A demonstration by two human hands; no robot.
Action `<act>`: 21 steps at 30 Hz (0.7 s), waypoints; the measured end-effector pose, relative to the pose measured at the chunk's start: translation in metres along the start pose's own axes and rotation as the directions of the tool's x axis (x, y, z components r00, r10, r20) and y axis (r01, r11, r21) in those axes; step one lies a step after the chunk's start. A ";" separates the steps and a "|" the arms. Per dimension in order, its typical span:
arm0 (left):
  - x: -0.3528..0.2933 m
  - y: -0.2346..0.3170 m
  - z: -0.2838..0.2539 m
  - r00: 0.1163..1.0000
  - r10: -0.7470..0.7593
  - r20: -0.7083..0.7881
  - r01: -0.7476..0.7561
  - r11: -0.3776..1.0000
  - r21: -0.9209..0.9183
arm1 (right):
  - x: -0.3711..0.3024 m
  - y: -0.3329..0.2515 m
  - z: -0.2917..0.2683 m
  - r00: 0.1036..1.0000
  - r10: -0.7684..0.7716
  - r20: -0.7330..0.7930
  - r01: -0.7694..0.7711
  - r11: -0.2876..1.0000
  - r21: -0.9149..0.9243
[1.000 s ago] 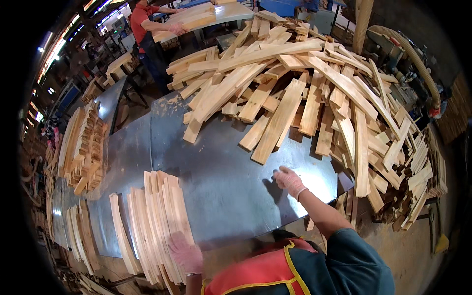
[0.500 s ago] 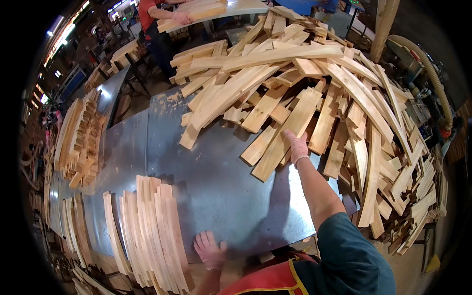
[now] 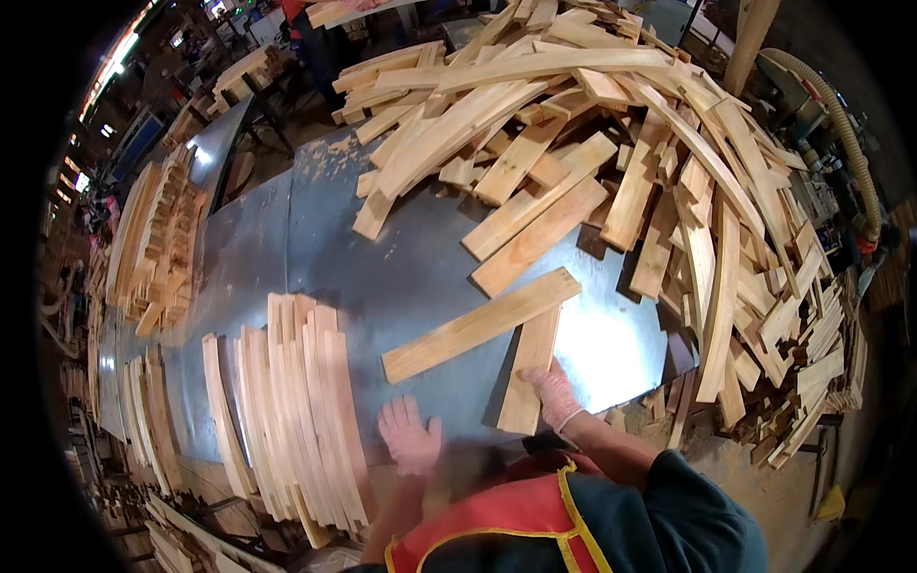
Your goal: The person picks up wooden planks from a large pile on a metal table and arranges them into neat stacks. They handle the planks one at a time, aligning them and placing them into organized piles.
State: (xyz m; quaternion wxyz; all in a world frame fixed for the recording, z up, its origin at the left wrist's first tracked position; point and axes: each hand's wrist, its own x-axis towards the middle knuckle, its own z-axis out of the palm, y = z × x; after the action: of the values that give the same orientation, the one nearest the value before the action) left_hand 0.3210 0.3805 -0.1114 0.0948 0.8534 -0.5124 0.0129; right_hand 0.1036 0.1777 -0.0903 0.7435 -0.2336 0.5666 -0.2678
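My right hand [image 3: 554,393], in a pale glove, is closed on the edge of a short wooden board [image 3: 523,396] at the table's near side. A second wooden board [image 3: 478,327] lies slantwise against the far end of the held one, left of it. Palm down with fingers spread, my left hand [image 3: 409,435] is at the near table edge and holds nothing. It is just right of a row of curved wooden slats [image 3: 306,411]. Beyond both hands, a large heap of loose boards [image 3: 535,72] covers the far and right parts of the metal table [image 3: 334,239].
Another stack of slats [image 3: 158,239] stands at the far left, with a few more slats [image 3: 148,420] nearer. A ridged hose [image 3: 845,124] hangs at the right. Part of a co-worker's hand [image 3: 361,5] shows at the top edge.
My right hand has drawn back from the heap toward me, bringing two boards out onto the bare metal. My left hand stays near the table edge, fingers spread.
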 end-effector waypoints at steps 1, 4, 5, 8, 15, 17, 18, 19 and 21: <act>0.005 -0.002 -0.003 1.000 0.008 0.006 -0.008 1.000 -0.027 | -0.006 0.004 0.001 0.999 0.008 0.053 -0.012 0.997 0.080; 0.019 0.004 -0.024 0.956 -0.014 0.293 0.092 0.963 -0.254 | -0.031 0.017 0.000 0.982 0.029 0.185 -0.075 0.967 0.245; 0.017 0.007 -0.033 0.907 -0.007 0.422 0.162 0.929 -0.333 | -0.029 0.035 -0.012 0.937 0.064 0.342 -0.045 0.997 -0.065; 0.006 0.033 -0.054 0.632 0.106 0.767 0.633 0.500 -0.591 | -0.020 0.085 -0.025 0.455 0.434 0.777 0.759 0.267 -0.594; -0.034 0.021 -0.025 0.586 0.246 0.772 0.766 0.142 -0.627 | -0.039 -0.051 0.082 0.635 -0.274 0.723 0.688 -0.226 -0.690; -0.028 0.023 -0.025 0.716 0.103 0.691 0.528 0.568 -0.631 | 0.018 -0.048 0.071 0.459 -0.353 0.815 0.562 -0.596 -0.574; -0.023 0.028 -0.044 0.740 0.087 0.667 0.474 0.637 -0.608 | 0.041 -0.049 0.065 0.372 -0.362 0.855 0.440 -0.742 -0.506; -0.019 0.031 -0.059 0.766 0.072 0.639 0.420 0.698 -0.581 | 0.045 -0.058 0.069 0.484 -0.293 0.825 0.510 -0.671 -0.538; -0.020 0.030 -0.072 0.771 0.062 0.634 0.444 0.662 -0.604 | 0.034 -0.078 0.081 0.678 -0.119 0.725 0.593 -0.493 -0.636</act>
State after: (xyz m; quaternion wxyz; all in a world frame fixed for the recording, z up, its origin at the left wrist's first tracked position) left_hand 0.2902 0.3965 -0.0387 0.2563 0.7524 -0.3776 -0.4750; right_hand 0.1793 0.1003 -0.0436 0.1612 -0.9432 0.2812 0.0730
